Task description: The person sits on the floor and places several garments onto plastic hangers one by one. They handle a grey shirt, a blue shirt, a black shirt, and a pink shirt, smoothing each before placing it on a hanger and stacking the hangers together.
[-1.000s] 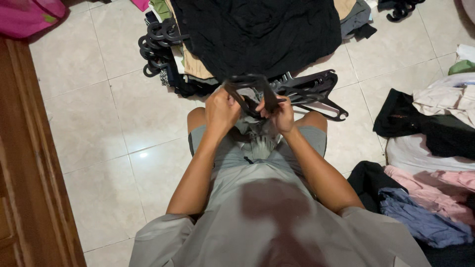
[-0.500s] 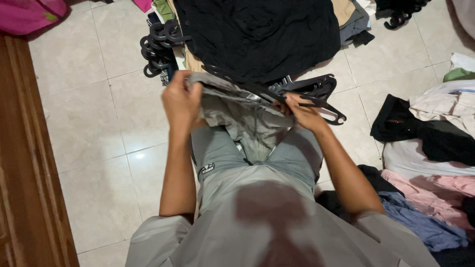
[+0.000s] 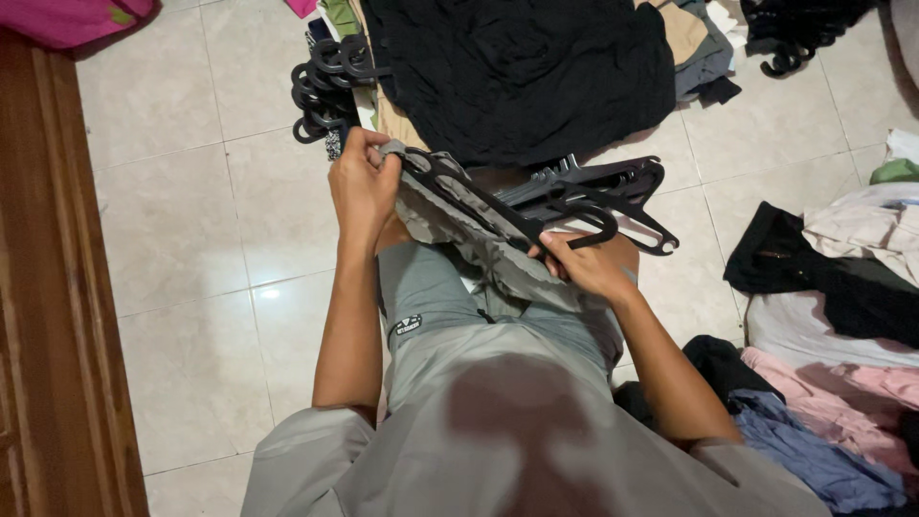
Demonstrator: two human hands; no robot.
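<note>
The garment is a grey, soft, light piece of cloth. It lies at the centre of the frame, stretched between your two hands above your lap, on a black hanger. Expect the cloth to sag and fold wherever you do not support it; it should not break or slip much. The hanger looks like thin, rigid plastic: light, but liable to snap if twisted. Take the cloth at its edge or waistband, and take the hanger at its bar near the hook.

Your left hand, left of centre, has its fingers closed on the upper corner of the garment, at the end of the hanger. The pinch is tight; no gap shows between fingers and cloth.

Your right hand, right of centre, has its fingers curled round the hanger close to its hook, with cloth beneath the palm. Whether this hand also grips the cloth cannot be told.

More hangers lie on the floor just beyond the right hand. A black cloth lies at the top centre, on a pile of clothes.
</note>
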